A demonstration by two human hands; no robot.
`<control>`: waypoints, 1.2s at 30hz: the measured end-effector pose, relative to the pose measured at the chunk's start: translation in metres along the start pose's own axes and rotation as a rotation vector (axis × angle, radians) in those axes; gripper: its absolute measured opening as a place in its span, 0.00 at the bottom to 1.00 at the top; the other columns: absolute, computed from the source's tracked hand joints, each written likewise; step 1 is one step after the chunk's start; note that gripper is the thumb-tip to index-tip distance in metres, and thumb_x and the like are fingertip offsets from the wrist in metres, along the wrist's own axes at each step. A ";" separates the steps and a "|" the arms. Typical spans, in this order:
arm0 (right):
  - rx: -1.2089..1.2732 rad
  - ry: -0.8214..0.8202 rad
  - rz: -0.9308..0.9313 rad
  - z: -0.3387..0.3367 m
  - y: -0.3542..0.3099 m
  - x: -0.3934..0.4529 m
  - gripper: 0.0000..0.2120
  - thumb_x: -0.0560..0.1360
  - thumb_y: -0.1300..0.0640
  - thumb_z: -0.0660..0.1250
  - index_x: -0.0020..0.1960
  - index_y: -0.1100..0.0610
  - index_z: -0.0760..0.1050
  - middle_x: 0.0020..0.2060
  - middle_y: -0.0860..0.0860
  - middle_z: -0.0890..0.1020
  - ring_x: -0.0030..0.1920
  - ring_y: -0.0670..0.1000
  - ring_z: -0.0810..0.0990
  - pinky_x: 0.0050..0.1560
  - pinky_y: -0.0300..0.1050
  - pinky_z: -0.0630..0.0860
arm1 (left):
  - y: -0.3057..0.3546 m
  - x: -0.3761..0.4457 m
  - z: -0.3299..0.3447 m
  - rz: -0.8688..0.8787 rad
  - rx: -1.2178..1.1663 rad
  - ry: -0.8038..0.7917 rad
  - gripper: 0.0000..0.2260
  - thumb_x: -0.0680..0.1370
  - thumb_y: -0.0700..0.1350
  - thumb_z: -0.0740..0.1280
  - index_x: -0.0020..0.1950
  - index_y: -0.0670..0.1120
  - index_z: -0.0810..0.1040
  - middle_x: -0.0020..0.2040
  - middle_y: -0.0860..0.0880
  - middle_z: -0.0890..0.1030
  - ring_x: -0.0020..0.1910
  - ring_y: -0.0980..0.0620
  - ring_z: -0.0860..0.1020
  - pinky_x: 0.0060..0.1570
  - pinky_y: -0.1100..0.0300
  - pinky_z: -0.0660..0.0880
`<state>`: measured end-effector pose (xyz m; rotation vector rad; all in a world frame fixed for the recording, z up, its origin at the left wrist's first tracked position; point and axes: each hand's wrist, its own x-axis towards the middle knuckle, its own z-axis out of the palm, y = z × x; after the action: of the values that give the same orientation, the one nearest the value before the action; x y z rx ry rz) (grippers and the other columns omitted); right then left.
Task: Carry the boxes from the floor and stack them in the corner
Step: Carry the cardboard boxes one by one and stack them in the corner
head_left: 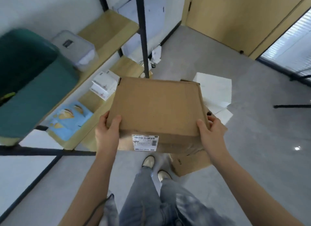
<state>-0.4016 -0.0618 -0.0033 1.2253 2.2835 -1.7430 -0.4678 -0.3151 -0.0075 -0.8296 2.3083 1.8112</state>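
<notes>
Left hand (107,133) is clamped on the near left corner of the brown cardboard box (156,107), thumb up on the top face, fingers wrapped round the side. Right hand (211,133) mirrors it on the near right corner, thumb across the top edge, palm flat to the side wall. So both hands are closed on the box, and it's up in the air in front of the person, well clear of the grey floor (252,166), top face roughly level. A white shipping label (145,143) with barcodes sits on the near side, between the two hands.

Under the box on the right, another brown carton (190,163) lies on the floor, partly hidden by the carried one, just beside the person's light shoes (148,161). Past that, white foam blocks (213,92) sit on the floor behind the carried box's right edge.

Out to the left, a black-framed shelf unit (143,32) with pale wooden boards. Its lower board holds small white boxes (104,86) and a blue snack packet (70,119). Higher up, a clear lidded tub (75,49) and a dark green bin (33,84). A tan door (235,15) stands at the far right
</notes>
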 end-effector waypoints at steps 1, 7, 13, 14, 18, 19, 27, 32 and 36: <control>-0.031 -0.032 -0.032 0.000 -0.002 0.000 0.18 0.80 0.51 0.62 0.66 0.55 0.64 0.51 0.44 0.74 0.46 0.38 0.73 0.40 0.33 0.68 | -0.005 -0.010 -0.007 -0.024 -0.035 0.041 0.18 0.78 0.47 0.66 0.68 0.48 0.75 0.56 0.53 0.80 0.54 0.53 0.78 0.50 0.62 0.72; -0.179 -0.247 -0.175 0.014 -0.013 -0.019 0.20 0.79 0.50 0.62 0.69 0.55 0.64 0.59 0.49 0.74 0.55 0.50 0.75 0.53 0.45 0.73 | -0.042 -0.078 -0.052 -0.170 -0.239 0.267 0.12 0.78 0.45 0.65 0.62 0.50 0.76 0.50 0.57 0.80 0.46 0.62 0.77 0.39 0.68 0.71; -0.352 -0.560 -0.351 0.084 -0.007 -0.086 0.14 0.80 0.52 0.62 0.62 0.54 0.66 0.48 0.45 0.77 0.47 0.47 0.77 0.40 0.36 0.72 | -0.104 -0.153 -0.145 -0.253 -0.373 0.586 0.15 0.78 0.45 0.66 0.64 0.48 0.76 0.53 0.52 0.81 0.47 0.59 0.78 0.42 0.63 0.72; -0.364 -0.604 -0.366 0.094 -0.006 -0.098 0.12 0.80 0.53 0.63 0.61 0.54 0.66 0.45 0.44 0.76 0.44 0.44 0.77 0.37 0.34 0.71 | -0.115 -0.161 -0.156 -0.268 -0.392 0.625 0.15 0.78 0.45 0.66 0.64 0.48 0.76 0.53 0.51 0.81 0.47 0.58 0.78 0.42 0.63 0.72; -0.515 -0.877 -0.481 0.167 0.015 -0.187 0.10 0.79 0.53 0.63 0.59 0.54 0.68 0.39 0.46 0.76 0.33 0.42 0.75 0.27 0.31 0.70 | -0.173 -0.228 -0.234 -0.364 -0.553 0.894 0.15 0.78 0.46 0.67 0.65 0.49 0.75 0.53 0.51 0.80 0.48 0.56 0.78 0.43 0.62 0.72; -0.531 -0.911 -0.510 0.180 0.018 -0.203 0.11 0.79 0.53 0.63 0.59 0.55 0.68 0.38 0.47 0.77 0.33 0.42 0.75 0.28 0.33 0.69 | -0.182 -0.238 -0.245 -0.383 -0.573 0.928 0.15 0.78 0.46 0.67 0.65 0.49 0.75 0.54 0.51 0.80 0.48 0.55 0.77 0.44 0.61 0.72; -0.675 -1.236 -0.618 0.310 0.085 -0.393 0.15 0.79 0.52 0.63 0.63 0.54 0.67 0.43 0.45 0.76 0.39 0.45 0.76 0.35 0.40 0.70 | -0.278 -0.338 -0.382 -0.510 -0.689 1.287 0.17 0.78 0.47 0.66 0.67 0.48 0.73 0.57 0.49 0.78 0.50 0.52 0.75 0.42 0.61 0.71; -0.745 -1.387 -0.665 0.367 0.117 -0.500 0.13 0.79 0.51 0.63 0.61 0.51 0.67 0.44 0.45 0.76 0.41 0.44 0.76 0.35 0.38 0.69 | -0.318 -0.382 -0.465 -0.499 -0.730 1.433 0.15 0.78 0.47 0.67 0.65 0.51 0.73 0.54 0.54 0.78 0.49 0.56 0.76 0.46 0.59 0.72; -0.801 -1.504 -0.721 0.421 0.137 -0.577 0.12 0.79 0.50 0.62 0.61 0.50 0.67 0.45 0.44 0.76 0.43 0.43 0.76 0.37 0.38 0.69 | -0.349 -0.399 -0.528 -0.503 -0.793 1.545 0.14 0.78 0.47 0.67 0.63 0.53 0.72 0.53 0.58 0.77 0.48 0.61 0.75 0.44 0.61 0.71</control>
<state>-0.1010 -0.7243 -0.0120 -0.8864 1.8582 -0.8452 0.1659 -0.7114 -0.0013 -3.3866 1.0639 1.9705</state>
